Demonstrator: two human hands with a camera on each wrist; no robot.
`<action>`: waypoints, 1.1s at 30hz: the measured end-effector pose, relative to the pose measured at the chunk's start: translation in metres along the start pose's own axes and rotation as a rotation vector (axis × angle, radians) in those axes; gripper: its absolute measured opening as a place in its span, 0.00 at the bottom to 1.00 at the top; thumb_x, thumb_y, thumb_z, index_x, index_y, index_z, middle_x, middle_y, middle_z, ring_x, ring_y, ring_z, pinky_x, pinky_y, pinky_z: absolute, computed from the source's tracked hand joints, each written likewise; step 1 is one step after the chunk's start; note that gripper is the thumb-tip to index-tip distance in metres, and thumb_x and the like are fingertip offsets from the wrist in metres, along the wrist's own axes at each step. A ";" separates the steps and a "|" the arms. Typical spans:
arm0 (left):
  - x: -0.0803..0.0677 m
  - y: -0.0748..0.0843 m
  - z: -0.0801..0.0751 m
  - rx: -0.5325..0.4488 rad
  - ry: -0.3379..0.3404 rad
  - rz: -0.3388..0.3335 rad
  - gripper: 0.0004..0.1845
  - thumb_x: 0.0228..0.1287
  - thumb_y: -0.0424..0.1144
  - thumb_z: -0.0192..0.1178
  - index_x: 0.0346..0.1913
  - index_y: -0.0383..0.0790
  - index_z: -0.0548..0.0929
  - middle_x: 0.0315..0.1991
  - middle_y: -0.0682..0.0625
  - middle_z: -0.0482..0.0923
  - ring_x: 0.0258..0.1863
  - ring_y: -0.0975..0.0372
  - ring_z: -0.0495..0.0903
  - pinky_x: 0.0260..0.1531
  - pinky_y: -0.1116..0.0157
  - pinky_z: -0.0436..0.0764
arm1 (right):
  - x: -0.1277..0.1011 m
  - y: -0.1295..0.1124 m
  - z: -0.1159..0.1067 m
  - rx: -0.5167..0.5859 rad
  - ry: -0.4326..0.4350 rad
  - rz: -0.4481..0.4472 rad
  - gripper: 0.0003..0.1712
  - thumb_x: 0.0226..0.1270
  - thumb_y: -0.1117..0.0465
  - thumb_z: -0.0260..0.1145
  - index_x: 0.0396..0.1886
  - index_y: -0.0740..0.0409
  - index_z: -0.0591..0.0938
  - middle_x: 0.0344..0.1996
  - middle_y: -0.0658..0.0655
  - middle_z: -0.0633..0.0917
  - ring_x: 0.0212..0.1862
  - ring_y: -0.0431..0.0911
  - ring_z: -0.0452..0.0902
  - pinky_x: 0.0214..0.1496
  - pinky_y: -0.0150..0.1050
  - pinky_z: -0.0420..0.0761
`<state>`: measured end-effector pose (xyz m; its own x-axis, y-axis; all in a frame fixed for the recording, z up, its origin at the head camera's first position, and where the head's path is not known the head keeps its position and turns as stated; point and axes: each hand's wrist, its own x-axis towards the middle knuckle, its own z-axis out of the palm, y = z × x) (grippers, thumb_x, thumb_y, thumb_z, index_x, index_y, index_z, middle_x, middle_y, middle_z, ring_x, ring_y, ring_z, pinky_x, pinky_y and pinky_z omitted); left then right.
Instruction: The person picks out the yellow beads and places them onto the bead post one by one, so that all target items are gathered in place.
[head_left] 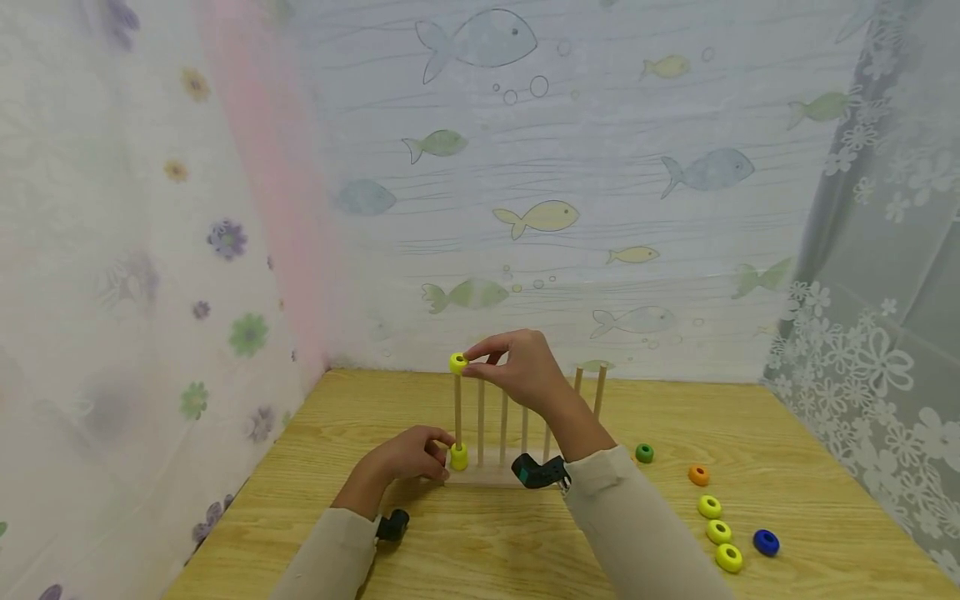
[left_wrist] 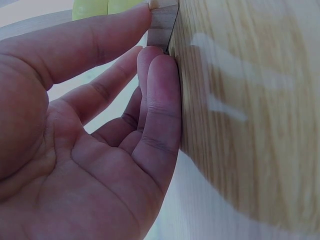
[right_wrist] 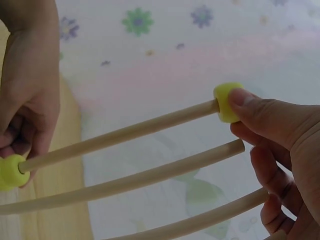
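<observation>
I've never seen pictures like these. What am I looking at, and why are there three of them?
No machine here: a person works with bare hands and wears three cameras. The wide picture comes from the head, the two close ones from the wrists. On a wooden table stands a rack of upright wooden pegs. The right hand pinches a yellow ring at the top of the leftmost peg; the right wrist view shows that ring close up. Another yellow ring already sits at that peg's foot. The left hand holds the rack's base. Loose rings lie at the right: green, orange, blue and three yellow.
</observation>
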<state>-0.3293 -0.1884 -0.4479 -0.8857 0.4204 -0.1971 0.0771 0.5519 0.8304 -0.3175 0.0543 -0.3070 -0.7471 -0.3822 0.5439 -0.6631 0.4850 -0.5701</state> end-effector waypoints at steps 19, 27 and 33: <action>-0.003 0.003 0.001 0.003 0.001 -0.002 0.30 0.61 0.29 0.73 0.66 0.33 0.76 0.44 0.44 0.83 0.37 0.58 0.80 0.38 0.62 0.81 | -0.002 0.001 0.004 -0.003 -0.017 0.019 0.06 0.63 0.50 0.78 0.39 0.40 0.93 0.32 0.41 0.89 0.31 0.40 0.79 0.22 0.35 0.68; -0.003 0.003 0.001 0.005 0.000 0.001 0.30 0.61 0.29 0.72 0.66 0.32 0.76 0.43 0.44 0.82 0.36 0.58 0.79 0.37 0.62 0.80 | -0.003 0.002 0.008 -0.024 -0.031 0.009 0.06 0.64 0.51 0.78 0.39 0.43 0.93 0.32 0.41 0.89 0.32 0.38 0.80 0.22 0.35 0.69; -0.002 0.003 0.000 0.011 0.003 -0.004 0.30 0.61 0.29 0.72 0.66 0.33 0.77 0.44 0.44 0.83 0.37 0.58 0.79 0.38 0.62 0.81 | -0.004 0.002 0.009 -0.056 -0.035 0.010 0.06 0.64 0.51 0.78 0.39 0.43 0.93 0.30 0.41 0.88 0.32 0.37 0.79 0.24 0.35 0.72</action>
<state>-0.3274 -0.1874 -0.4454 -0.8874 0.4159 -0.1990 0.0785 0.5616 0.8237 -0.3159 0.0493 -0.3160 -0.7554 -0.4039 0.5160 -0.6529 0.5316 -0.5396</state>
